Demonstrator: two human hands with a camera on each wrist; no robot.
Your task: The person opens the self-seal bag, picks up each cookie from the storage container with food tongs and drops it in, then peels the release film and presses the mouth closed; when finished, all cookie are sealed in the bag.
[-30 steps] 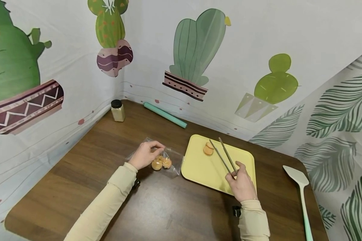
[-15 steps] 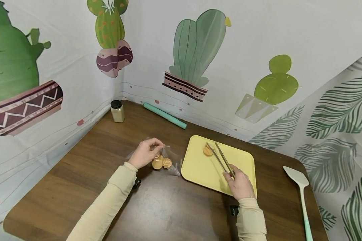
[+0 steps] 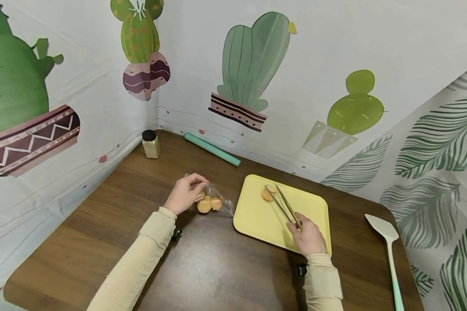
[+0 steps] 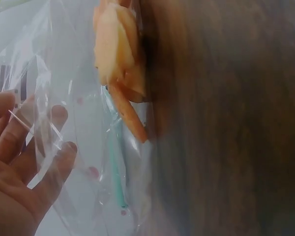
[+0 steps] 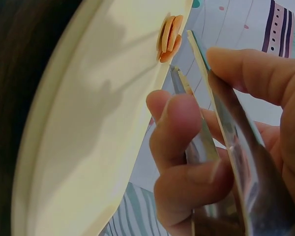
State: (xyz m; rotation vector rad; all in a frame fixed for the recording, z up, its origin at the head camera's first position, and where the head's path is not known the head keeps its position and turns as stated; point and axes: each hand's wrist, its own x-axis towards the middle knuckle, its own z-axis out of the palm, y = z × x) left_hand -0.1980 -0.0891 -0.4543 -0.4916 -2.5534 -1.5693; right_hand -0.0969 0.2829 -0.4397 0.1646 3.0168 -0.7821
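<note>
Nearest you on the table, your right hand comes over the near right edge of the yellow tray, fingers and thumb curled round the metal tongs. Over the last second you have swung the tips left and a little nearer, and narrowed the gap between them. They now stand part-way apart, over the small stack of cookies in the far left part of the tray. Your tongs do not look to have hold of anything; the right wrist view shows the tips just beside the stack, though whether they touch it you cannot tell. I'd judge that this shift brings the stack within reach, with the grip itself not yet made.

To the left of the tray, your left hand pinches the clear bag between thumb and fingers, the other fingers loosely spread. It has moved slightly farther away, and the bagged cookies have shifted far with it, so the bag seems better drawn up. Its mouth is hard to make out.

At the right edge lies a spatula, untouched. Farthest off are the green rod and, left of it, the black-lidded jar.
</note>
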